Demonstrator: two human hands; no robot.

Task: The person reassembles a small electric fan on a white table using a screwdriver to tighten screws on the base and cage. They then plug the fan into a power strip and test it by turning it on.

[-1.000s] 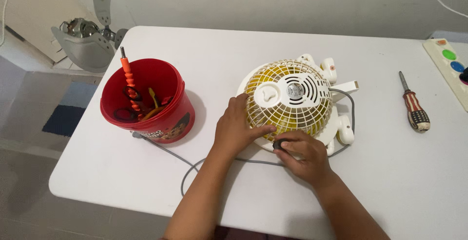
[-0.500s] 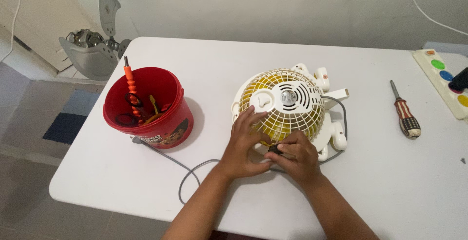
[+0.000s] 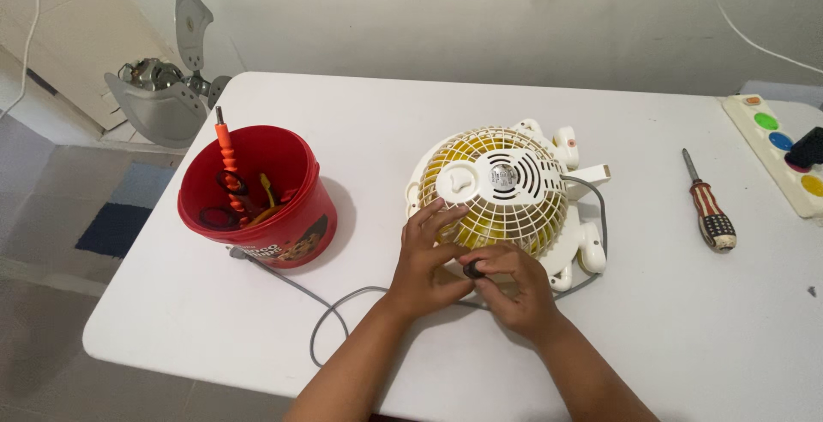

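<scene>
White and wide, the worktop (image 3: 480, 362) is carrying a small fan (image 3: 506, 190) lying face down near its middle, its pale wire grille domed upward over yellow blades. A red bucket (image 3: 257, 186) of tools is standing well to the left of the fan, a grey cord (image 3: 330, 306) is looping across the surface in front of it, and a striped-handled screwdriver (image 3: 708, 203) is lying apart to the right. The person's left hand (image 3: 424, 259) is resting on the near edge of the grille, fingers spread and loosely curled, its grip not clenched. The right hand (image 3: 510, 280) is pinching a small dark knob (image 3: 472, 269) between thumb and fingertips at the fan's near rim, the two hands touching there.
</scene>
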